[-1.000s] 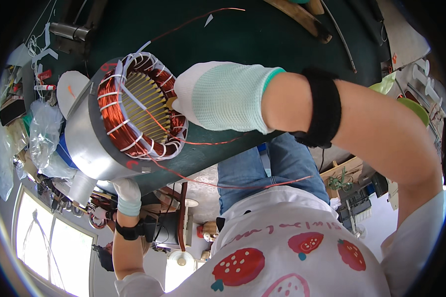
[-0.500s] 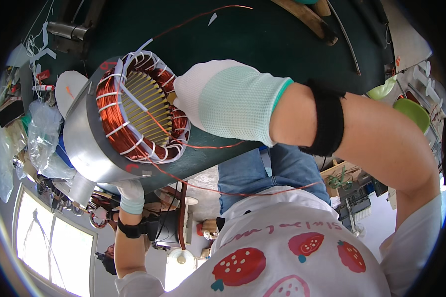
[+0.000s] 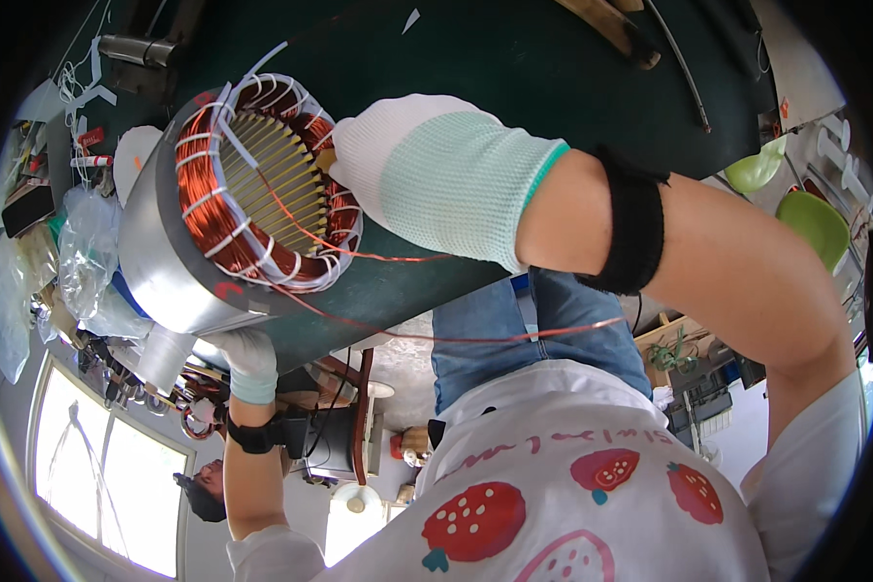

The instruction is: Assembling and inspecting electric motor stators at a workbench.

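A motor stator [image 3: 252, 184] lies tilted on the dark green table, its copper windings laced with white cord around a ring of yellow slot strips. Its silvery metal housing [image 3: 150, 257] points down to the left. My right hand [image 3: 407, 165], in a white and mint glove, is closed at the right rim of the windings, on a small tan piece [image 3: 326, 161] that mostly hides behind the fingers. Below the housing, my gloved left hand [image 3: 250, 361] touches its underside; the fingers are largely hidden. Loose copper wires [image 3: 436, 335] trail rightward from the windings.
The green table [image 3: 495, 58] carries a curved wooden handle [image 3: 616, 31] and a thin metal rod [image 3: 684, 73] at the far right. A steel cylinder [image 3: 136, 48] sits at the far left, near plastic bags [image 3: 87, 252]. Green bowls [image 3: 813, 228] stand off to the right. Another person [image 3: 204, 490] is beyond my left arm.
The stator appears slightly higher and further left in view, and both hands have shifted with it. My right hand stays closed at the winding rim.
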